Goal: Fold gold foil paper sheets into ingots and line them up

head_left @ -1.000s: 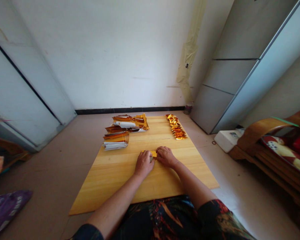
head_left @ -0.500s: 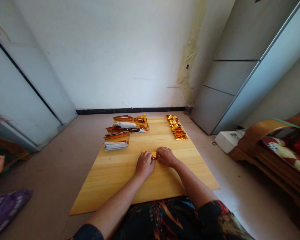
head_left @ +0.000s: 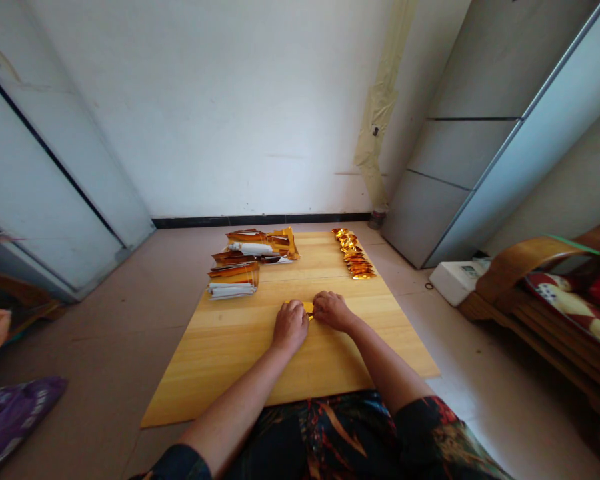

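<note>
Between my two hands, low over the middle of the wooden board (head_left: 230, 353), is a small piece of shiny gold foil paper (head_left: 308, 307). My left hand (head_left: 291, 325) has its fingers curled down on the foil's left side. On the right side my right hand (head_left: 331, 311) pinches it, its fingertips bent inward. Most of the foil is hidden under the fingers. Toward the far right of the board runs a row of folded gold foil pieces (head_left: 355, 257). At the far left lie stacks of flat gold and white sheets (head_left: 233, 280), with further bundles (head_left: 260, 247) behind them.
A white wall (head_left: 240, 120) rises beyond the board. To the right stand a grey refrigerator (head_left: 460, 153), a white box (head_left: 455, 283) and a wooden bench (head_left: 520, 300). A purple bag (head_left: 25, 420) lies on the floor at the left.
My right hand has shifted very slightly up and away from the left. A little more of the gold foil shows between my hands.
</note>
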Available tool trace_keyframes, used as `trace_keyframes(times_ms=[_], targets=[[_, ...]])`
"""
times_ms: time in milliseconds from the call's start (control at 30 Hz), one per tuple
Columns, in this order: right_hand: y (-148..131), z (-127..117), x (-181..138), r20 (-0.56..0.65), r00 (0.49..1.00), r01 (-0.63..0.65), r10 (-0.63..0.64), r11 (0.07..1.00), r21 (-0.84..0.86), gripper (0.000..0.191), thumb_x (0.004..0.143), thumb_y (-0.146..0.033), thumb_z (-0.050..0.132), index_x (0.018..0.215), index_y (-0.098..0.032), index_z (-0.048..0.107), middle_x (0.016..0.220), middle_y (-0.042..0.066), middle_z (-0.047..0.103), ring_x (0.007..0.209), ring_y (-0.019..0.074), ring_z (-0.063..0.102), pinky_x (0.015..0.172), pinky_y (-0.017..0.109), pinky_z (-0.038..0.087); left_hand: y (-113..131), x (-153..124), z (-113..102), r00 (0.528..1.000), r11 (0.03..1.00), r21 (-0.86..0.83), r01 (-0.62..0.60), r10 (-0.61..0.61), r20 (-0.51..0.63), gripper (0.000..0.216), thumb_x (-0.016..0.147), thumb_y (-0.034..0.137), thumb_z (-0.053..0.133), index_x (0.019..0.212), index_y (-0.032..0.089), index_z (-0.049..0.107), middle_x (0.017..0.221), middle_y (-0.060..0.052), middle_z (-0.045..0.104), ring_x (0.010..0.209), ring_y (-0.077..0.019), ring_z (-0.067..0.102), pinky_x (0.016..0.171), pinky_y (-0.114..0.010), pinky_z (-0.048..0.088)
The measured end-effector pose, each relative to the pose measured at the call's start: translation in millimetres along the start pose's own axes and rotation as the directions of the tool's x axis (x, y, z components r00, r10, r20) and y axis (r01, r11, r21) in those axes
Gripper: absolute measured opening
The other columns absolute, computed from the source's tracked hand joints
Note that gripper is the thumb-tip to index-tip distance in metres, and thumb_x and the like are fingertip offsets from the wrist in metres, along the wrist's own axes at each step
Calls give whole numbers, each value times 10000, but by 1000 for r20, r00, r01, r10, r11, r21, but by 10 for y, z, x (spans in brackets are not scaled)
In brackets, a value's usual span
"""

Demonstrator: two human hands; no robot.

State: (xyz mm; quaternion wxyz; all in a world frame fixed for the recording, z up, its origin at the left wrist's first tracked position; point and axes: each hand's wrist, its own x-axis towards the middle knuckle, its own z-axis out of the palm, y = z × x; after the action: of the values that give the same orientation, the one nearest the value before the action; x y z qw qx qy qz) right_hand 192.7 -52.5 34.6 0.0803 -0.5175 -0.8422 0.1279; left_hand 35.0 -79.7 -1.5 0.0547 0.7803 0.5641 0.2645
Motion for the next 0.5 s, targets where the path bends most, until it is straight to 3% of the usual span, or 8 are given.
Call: trace_keyframes(times_ms=[500], targets=[[-32,90,25,-59,996,-68,67,997,-22,136,841,-223,502,837,-205,637,1022,45,616,924,175,521,772,285,327,51,-7,-46,1000,999,43,18,-18,5,128,779,80,503,719,190,527,848,-60,568,849,-205,492,788,-348,395]])
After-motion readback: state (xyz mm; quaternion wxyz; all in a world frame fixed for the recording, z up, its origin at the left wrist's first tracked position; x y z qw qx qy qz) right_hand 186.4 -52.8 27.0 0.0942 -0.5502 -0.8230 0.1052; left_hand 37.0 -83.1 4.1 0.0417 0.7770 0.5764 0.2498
